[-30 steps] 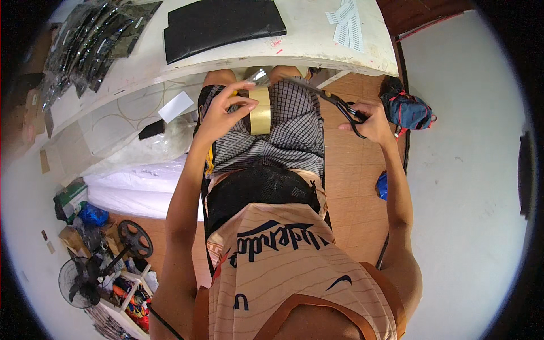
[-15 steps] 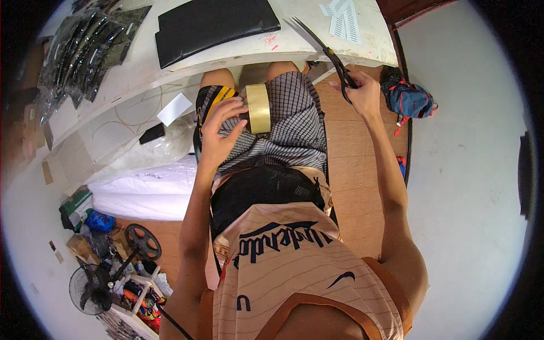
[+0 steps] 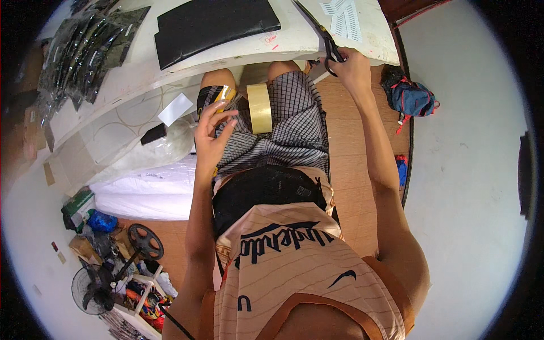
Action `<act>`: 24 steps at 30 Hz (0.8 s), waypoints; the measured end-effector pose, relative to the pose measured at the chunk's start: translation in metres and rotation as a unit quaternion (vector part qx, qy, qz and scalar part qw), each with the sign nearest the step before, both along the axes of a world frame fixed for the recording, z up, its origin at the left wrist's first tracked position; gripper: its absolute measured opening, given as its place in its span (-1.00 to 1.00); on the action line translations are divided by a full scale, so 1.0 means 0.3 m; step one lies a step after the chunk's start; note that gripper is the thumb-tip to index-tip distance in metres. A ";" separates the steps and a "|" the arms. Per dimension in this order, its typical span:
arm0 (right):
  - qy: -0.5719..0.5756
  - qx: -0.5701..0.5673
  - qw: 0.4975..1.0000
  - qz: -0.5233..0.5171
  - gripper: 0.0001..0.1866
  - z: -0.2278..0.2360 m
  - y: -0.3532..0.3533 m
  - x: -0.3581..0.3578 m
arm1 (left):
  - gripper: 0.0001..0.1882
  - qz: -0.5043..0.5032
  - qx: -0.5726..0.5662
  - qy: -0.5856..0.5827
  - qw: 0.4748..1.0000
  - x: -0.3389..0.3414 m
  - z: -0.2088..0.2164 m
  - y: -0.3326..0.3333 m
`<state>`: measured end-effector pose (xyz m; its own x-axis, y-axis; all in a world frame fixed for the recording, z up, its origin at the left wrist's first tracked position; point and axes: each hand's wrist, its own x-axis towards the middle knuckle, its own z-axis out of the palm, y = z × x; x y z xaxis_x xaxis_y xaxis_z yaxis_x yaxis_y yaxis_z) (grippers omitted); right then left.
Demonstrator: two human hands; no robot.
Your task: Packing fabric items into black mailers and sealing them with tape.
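My right hand (image 3: 352, 72) grips the black handles of a pair of scissors (image 3: 326, 37) at the table's near edge. Its blades point away over the white tabletop. A wide roll of yellowish packing tape (image 3: 260, 109) rests on my lap, between the thighs of my checked shorts (image 3: 294, 113). Left of the roll, and apart from it, my left hand (image 3: 213, 136) hovers with fingers loosely bent and thumb apart. A shiny, clear-looking bit shows by its fingertips; whether it sticks to them is too small to tell.
On the white table (image 3: 226, 59) lie a black flat sheet (image 3: 215, 25), label strips (image 3: 344, 21) and plastic-wrapped dark packs (image 3: 85, 54). A white card (image 3: 175, 109) and a black phone-like object (image 3: 153, 134) are below left. A blue bag (image 3: 413, 97) sits right, a fan (image 3: 93, 289) lower left.
My right hand has moved up and left with the scissors, bringing them farther over the table. My left hand has drawn back left from the tape roll.
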<state>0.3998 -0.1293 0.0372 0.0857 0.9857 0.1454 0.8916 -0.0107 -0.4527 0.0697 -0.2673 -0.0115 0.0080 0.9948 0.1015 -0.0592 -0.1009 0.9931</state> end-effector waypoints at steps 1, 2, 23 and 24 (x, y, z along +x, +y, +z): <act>0.006 -0.007 1.000 -0.001 -0.50 0.000 0.005 -0.003 | -0.49 -0.001 0.001 -0.003 1.000 0.002 0.004 0.002; 0.006 -0.006 1.000 0.000 -0.50 0.004 0.007 -0.011 | -0.49 0.000 0.002 -0.003 1.000 0.001 0.002 0.002; 0.161 -0.008 0.935 0.315 -0.62 -0.141 -0.108 -0.380 | -0.66 0.105 -0.030 -0.046 0.993 -0.022 0.046 0.064; 0.162 -0.007 0.935 0.317 -0.62 -0.146 -0.108 -0.382 | -0.67 0.102 -0.024 -0.050 0.993 -0.023 0.045 0.061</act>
<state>0.2851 -0.1616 -0.0068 -0.4787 0.8551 0.1992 0.5375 0.4648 -0.7036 0.0627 -0.2491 0.0020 -0.2011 0.9786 0.0434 -0.1412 -0.0728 0.9873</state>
